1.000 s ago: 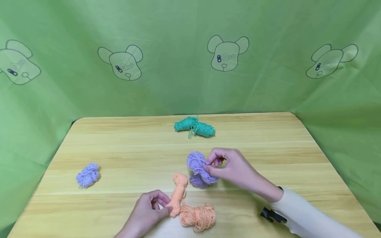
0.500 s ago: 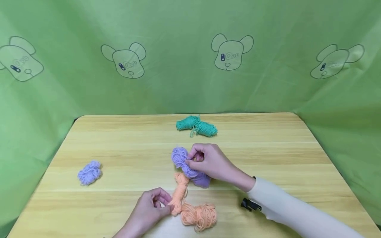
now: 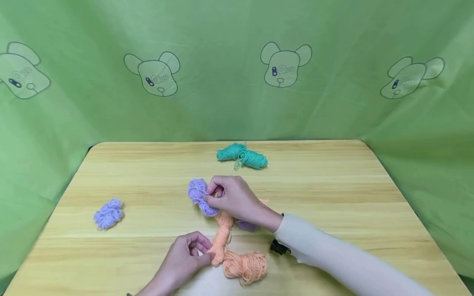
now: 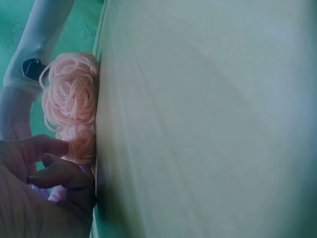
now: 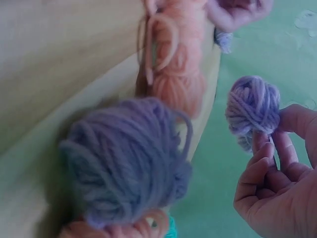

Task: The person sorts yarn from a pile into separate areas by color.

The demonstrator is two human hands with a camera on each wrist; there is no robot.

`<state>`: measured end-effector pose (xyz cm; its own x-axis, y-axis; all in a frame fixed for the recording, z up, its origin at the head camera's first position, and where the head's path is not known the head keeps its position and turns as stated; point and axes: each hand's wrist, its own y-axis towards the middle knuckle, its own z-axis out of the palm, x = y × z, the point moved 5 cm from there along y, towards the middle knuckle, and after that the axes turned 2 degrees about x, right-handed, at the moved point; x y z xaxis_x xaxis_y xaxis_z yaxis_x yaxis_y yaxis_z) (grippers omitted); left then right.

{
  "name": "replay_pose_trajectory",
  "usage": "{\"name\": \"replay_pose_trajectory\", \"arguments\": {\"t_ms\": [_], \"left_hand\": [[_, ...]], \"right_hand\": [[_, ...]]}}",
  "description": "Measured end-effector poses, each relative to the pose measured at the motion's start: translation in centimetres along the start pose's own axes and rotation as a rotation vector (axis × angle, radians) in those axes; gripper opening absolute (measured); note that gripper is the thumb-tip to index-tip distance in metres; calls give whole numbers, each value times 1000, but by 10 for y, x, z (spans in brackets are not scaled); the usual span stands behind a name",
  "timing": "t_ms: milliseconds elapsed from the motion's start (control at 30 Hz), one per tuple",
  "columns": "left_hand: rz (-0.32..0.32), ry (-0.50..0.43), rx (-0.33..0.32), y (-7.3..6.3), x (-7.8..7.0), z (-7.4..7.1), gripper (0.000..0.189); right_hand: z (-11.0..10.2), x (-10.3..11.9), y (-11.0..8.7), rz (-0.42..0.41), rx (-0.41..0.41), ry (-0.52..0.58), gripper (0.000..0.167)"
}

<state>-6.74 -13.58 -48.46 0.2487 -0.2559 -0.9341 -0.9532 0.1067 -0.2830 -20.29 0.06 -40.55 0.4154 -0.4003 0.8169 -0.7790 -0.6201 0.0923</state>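
In the head view my right hand [image 3: 233, 199] pinches a purple yarn skein [image 3: 197, 190], held up over the middle of the table. The right wrist view shows that skein [image 5: 253, 106] between thumb and fingers. My left hand [image 3: 187, 257] pinches the lower end of a slim peach yarn skein [image 3: 221, 238] lying on the table. A looser peach skein [image 3: 245, 266] touches it on the right. Beneath my right wrist lies another purple skein [image 3: 246, 225], mostly hidden in the head view but large in the right wrist view.
Two teal yarn skeins [image 3: 253, 159] lie together near the table's back edge. A lilac skein [image 3: 108, 213] sits alone at the left. Some peach yarn [image 3: 264, 201] peeks out behind my right wrist. A green cloth [image 3: 222, 102] hangs around the table.
My right hand has moved left with the purple skein, away from the other purple skein, to above the slim peach one's far end. The left hand has stayed in place.
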Motion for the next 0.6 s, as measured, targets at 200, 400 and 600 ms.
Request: {"name": "replay_pose_trajectory", "arguments": {"t_ms": [200,400,600], "left_hand": [[8,-4,-7,0,0,-3,20],[11,-22,0,0,-1,-3,19],[10,-28,-7,0,0,-3,19]], "right_hand": [[16,0,13,17,40,-2,12],[27,0,21,72,74,119,10],[38,-2,27,146,86,206,10]]}}
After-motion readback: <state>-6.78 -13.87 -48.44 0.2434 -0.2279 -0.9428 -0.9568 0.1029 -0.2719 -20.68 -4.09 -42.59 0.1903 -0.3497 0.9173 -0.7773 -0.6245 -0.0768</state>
